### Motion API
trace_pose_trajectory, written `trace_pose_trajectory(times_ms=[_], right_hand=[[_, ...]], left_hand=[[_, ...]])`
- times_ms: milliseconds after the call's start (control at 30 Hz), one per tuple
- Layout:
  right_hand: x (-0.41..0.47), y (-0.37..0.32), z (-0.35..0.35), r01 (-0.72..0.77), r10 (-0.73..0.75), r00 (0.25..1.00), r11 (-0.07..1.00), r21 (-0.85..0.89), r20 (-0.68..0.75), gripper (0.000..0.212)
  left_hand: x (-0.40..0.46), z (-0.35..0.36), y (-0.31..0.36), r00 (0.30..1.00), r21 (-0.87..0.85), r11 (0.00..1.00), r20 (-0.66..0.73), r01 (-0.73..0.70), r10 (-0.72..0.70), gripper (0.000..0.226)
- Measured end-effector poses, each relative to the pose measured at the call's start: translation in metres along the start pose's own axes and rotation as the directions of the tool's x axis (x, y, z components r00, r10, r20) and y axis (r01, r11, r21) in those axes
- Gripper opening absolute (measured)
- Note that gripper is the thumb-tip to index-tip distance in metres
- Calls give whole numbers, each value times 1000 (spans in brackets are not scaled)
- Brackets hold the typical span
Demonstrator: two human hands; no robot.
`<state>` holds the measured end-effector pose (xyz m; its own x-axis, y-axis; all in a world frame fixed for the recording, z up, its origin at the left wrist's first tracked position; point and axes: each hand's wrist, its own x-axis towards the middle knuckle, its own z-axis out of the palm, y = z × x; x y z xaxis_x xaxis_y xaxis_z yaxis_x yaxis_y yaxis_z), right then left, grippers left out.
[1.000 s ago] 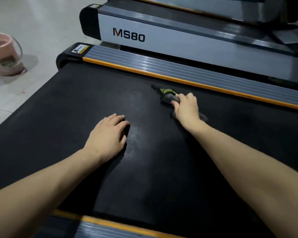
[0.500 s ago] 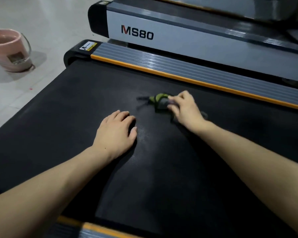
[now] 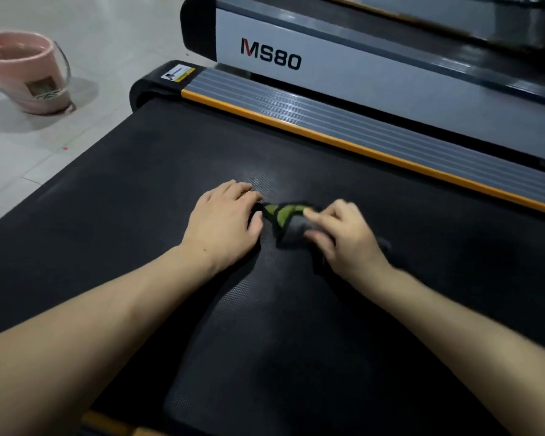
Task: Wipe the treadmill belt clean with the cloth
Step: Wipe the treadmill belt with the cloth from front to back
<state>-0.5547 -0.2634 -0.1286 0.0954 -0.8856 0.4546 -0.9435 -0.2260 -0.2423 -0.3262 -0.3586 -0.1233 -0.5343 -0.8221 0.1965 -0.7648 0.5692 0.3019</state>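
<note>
1. Treadmill belt (image 3: 139,215): black, finely textured, filling most of the view. A duller, greyer patch shows just beyond the two hands; whether it is dust or damp cannot be told.
2. Cloth (image 3: 288,220): small bunched rag, green and grey with dark edging, lying on the belt between the hands and touching both. Bunched rather than spread, probably so that pressure falls on one spot.
3. Right hand (image 3: 346,239): fingers curled down over the cloth's right end, gripping and pressing it to the belt (slightly blurred, so the exact finger placement is unclear). Judged to be the working hand.
4. Left hand (image 3: 224,221): palm down, fingers loosely spread and flat on the belt, holding nothing; its thumb side touches the cloth's green tip. Likely placed as a brace for a forward lean, and perhaps to steady the belt against the rubbing.
5. Side rail (image 3: 390,136): grey ribbed strip with an orange edge, along the belt's far side, well apart from the cloth.
6. Neighbouring treadmill (image 3: 359,67): marked "MS80", beyond the rail.
7. Pink bucket (image 3: 26,73): on the tiled floor at upper left, well apart from the belt (presumably for rinsing; contents not discernible).
</note>
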Motion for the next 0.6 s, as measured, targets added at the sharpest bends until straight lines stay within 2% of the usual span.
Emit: trace_pose_trajectory(times_ms=[33, 100, 167, 267, 367, 467, 600], right_hand=[[21, 20, 7, -31, 30, 999, 999, -42, -22, 32], [68, 58, 19, -212, 204, 975, 972, -102, -83, 32], [102, 82, 28, -436, 420, 896, 893, -109, -141, 35], [110, 83, 35, -539, 508, 838, 828, -157, -202, 37], [79, 55, 24, -446, 422, 891, 884, -142, -171, 35], [17, 5, 9, -232, 223, 968, 970, -68, -118, 32], [-69, -74, -23, 19, -26, 998, 993, 113, 64, 34]], left_hand=[[1, 1, -2, 1000, -10, 1000, 0, 10, -10, 40], [-1, 3, -4, 1000, -15, 1000, 3, 22, -22, 39], [-5, 6, -6, 1000, -7, 1000, -1, 23, -23, 39], [-6, 7, -8, 1000, 6, 1000, 13, 25, -25, 40], [-5, 5, -7, 999, 8, 1000, 12, 30, -30, 40], [-8, -3, -6, 999, -15, 1000, -41, 7, -7, 41], [-20, -13, -6, 998, -27, 1000, -68, -15, 13, 41]])
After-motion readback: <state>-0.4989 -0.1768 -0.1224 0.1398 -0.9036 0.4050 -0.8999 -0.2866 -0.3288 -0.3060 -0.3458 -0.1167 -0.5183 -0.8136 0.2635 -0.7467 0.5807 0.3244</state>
